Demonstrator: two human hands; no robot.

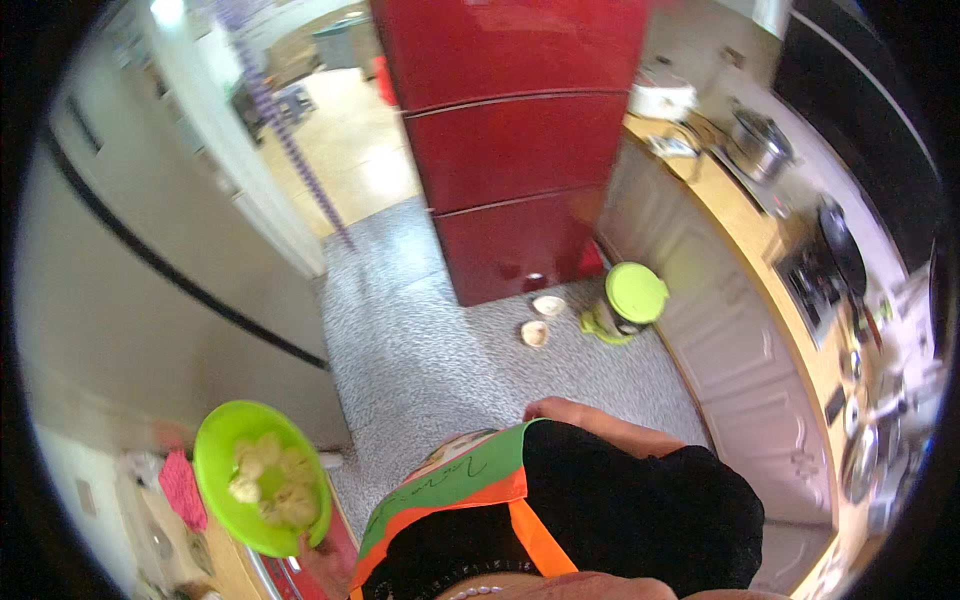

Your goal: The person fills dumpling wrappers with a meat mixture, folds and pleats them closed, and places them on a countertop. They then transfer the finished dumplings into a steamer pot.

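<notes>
My left hand (324, 564) grips the near rim of a lime-green plastic bowl (213, 480) at the lower left. Inside the bowl lie several pale, lumpy pieces of what looks like dough (289, 476). The bowl is tilted slightly and hangs over or beside the left counter. My right hand (553, 409) is at the front of my body, over the grey floor, partly hidden by my apron (465, 480); its fingers are not clear, and no object shows in it.
A red refrigerator (517, 150) stands ahead. Two small bowls (549, 305) and a green-lidded bin (636, 294) are on the floor near it. A wooden counter (739, 232) with a steel pot (759, 144) and a gas hob (810, 289) curves along the right. A doorway opens at upper left.
</notes>
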